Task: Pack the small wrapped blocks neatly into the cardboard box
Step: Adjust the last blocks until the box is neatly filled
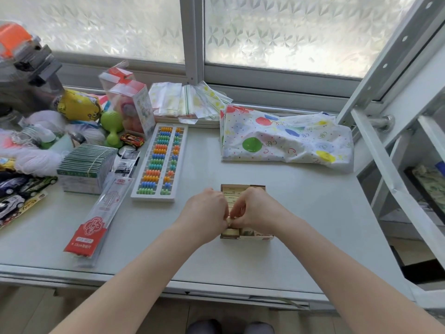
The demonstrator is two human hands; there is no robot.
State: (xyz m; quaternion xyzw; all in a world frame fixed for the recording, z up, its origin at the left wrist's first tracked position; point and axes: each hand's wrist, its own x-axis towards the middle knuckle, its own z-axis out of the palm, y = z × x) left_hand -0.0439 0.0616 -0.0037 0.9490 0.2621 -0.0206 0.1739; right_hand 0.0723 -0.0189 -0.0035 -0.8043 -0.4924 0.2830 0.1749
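Both sets of fingertips pinch together over one small wrapped block (230, 221), the left hand (207, 208) curled at its nine o'clock side, the right hand (252, 208) folded over it from three o'clock. Beneath them sits the cardboard box (243, 188), already lined with cream wrapped blocks (232, 192) visible at its twelve o'clock end. On the white table (301, 225), a colourful abacus (160, 162) lies at ten o'clock of the box, a red ruler packet (96, 220) at nine, and balloon-print wrapping paper (284, 138) at one o'clock.
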